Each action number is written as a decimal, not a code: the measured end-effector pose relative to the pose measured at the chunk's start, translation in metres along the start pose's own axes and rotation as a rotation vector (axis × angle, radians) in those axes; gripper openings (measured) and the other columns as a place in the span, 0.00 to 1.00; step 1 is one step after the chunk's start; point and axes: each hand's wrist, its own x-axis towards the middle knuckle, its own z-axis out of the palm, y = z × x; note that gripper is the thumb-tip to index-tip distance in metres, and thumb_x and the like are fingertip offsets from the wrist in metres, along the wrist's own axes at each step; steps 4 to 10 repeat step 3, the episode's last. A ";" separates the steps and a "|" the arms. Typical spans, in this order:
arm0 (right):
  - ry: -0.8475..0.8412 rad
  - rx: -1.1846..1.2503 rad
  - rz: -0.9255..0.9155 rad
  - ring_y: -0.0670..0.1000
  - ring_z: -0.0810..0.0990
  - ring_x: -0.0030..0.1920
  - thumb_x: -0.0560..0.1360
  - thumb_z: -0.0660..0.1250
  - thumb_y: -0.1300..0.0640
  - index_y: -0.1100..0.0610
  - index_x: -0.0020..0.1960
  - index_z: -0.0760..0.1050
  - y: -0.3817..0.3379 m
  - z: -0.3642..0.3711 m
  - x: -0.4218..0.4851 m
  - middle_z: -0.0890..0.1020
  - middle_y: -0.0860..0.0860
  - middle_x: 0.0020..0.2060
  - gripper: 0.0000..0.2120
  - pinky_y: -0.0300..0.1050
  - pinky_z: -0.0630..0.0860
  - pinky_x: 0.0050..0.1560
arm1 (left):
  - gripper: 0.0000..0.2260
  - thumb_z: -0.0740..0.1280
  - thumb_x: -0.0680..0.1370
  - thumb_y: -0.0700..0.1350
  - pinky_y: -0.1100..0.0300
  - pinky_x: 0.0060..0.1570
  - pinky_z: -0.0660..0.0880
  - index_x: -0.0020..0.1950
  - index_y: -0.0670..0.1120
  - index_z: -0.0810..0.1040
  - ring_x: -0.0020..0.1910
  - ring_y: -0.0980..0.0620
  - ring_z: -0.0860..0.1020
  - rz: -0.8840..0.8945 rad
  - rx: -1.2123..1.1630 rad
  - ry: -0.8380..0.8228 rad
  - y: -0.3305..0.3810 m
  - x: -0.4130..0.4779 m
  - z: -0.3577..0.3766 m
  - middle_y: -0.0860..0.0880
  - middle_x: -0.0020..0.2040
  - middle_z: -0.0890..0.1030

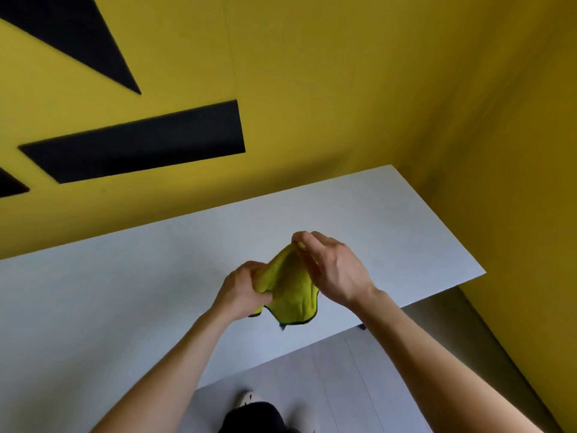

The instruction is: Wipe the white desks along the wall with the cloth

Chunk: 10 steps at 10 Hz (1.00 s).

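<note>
Holding the cloth (292,289) above the surface (125,295), both hands pinching it, left hand (242,290) and right hand (332,270); soft, light, probably best bunched.

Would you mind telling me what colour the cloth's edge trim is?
The cloth is yellow-green with a dark, near-black edge trim, seen in the head view.

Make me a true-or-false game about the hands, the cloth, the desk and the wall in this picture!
1. The left hand and the right hand both hold the cloth. True.
2. The cloth is red. False: it is yellow-green with a dark edge.
3. The desk is white. True.
4. The wall behind the desk is blue. False: it is yellow with black shapes on it.
</note>
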 end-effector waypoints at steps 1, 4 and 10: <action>0.017 0.044 0.078 0.61 0.81 0.43 0.89 0.59 0.51 0.47 0.69 0.70 -0.018 0.004 0.005 0.82 0.49 0.55 0.09 0.54 0.78 0.41 | 0.09 0.75 0.71 0.44 0.57 0.32 0.73 0.34 0.54 0.78 0.32 0.48 0.76 -0.049 -0.094 -0.120 -0.019 -0.014 -0.042 0.54 0.32 0.77; -0.199 0.007 0.435 0.60 0.83 0.58 0.87 0.64 0.51 0.52 0.72 0.71 -0.004 0.049 0.046 0.83 0.53 0.63 0.15 0.52 0.78 0.53 | 0.25 0.79 0.68 0.57 0.55 0.53 0.81 0.64 0.58 0.81 0.55 0.53 0.85 -0.103 0.047 -0.125 -0.070 -0.008 -0.110 0.58 0.58 0.86; -0.199 0.007 0.435 0.60 0.83 0.58 0.87 0.64 0.51 0.52 0.72 0.71 -0.004 0.049 0.046 0.83 0.53 0.63 0.15 0.52 0.78 0.53 | 0.25 0.79 0.68 0.57 0.55 0.53 0.81 0.64 0.58 0.81 0.55 0.53 0.85 -0.103 0.047 -0.125 -0.070 -0.008 -0.110 0.58 0.58 0.86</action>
